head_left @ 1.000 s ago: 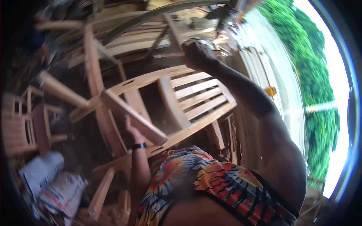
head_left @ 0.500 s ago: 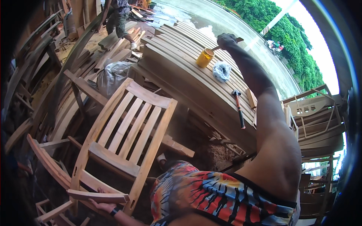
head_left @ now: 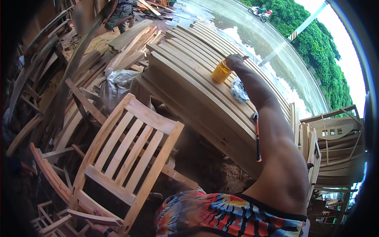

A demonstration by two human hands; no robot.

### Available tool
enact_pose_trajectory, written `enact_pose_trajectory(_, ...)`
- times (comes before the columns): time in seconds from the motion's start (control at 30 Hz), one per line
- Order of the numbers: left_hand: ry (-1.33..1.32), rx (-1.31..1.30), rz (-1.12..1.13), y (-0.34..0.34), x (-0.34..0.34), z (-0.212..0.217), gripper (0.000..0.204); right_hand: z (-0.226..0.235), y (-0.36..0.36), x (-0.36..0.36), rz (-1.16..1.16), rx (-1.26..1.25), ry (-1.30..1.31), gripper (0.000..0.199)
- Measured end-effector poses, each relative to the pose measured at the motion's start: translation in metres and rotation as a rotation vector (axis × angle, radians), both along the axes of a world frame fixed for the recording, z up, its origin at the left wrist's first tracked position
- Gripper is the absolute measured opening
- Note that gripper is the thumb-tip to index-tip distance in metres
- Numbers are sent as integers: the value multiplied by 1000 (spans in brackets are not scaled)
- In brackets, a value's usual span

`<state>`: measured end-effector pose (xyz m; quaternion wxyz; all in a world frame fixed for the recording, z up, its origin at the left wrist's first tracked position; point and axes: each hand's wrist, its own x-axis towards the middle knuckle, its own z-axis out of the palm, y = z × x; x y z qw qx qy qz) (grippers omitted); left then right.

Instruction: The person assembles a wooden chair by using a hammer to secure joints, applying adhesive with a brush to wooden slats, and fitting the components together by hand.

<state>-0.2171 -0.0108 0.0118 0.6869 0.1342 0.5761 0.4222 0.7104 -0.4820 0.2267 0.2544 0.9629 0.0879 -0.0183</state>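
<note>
My right hand point(head_left: 235, 62) is closed around a thin wooden stick point(head_left: 245, 57), its lower part hidden at the mouth of a yellow jar point(head_left: 221, 72). Beside the jar lies a crumpled clear plastic bag point(head_left: 239, 91), partly behind my forearm. Low on the left, my left hand point(head_left: 99, 226) grips a short curved wooden slat point(head_left: 94, 217), its fingers partly hidden by the wood. That slat lies across the lower end of a slatted wooden chair back point(head_left: 128, 148), which leans in front of me. A hammer point(head_left: 257, 136) rests at the near edge of the stacked boards.
Stacked long boards point(head_left: 189, 67) form a raised surface ahead. Loose lumber point(head_left: 130, 43) and a grey plastic sack point(head_left: 118, 87) lie left of it. Another person point(head_left: 120, 15) stands at the far left. Wooden furniture frames point(head_left: 335, 134) stand on the right; a motorbike point(head_left: 260, 14) is on the road.
My right hand has come down and left, bringing the stick to the jar's mouth. The view has shifted, and the motorbike has travelled along the road. My left hand still holds the slat.
</note>
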Motion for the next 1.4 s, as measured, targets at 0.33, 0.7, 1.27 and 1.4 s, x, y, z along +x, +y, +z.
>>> enact_pose_trajectory(0.33,124,257,-82,0,-14,-24,85,125,-89,-36,13,207,-128,29)
enact_pose_trajectory(0.7,-15,158,26,-8,-5,-27,93,94,61,-153,277,1208,1020,29)
enact_pose_trajectory(1.27,-366,128,137,-23,7,-33,55,0,531,-642,1612,-41,606,35)
enact_pose_trajectory(1.4,-371,87,160,-24,9,-27,61,-1,565,-706,1511,-230,401,25)
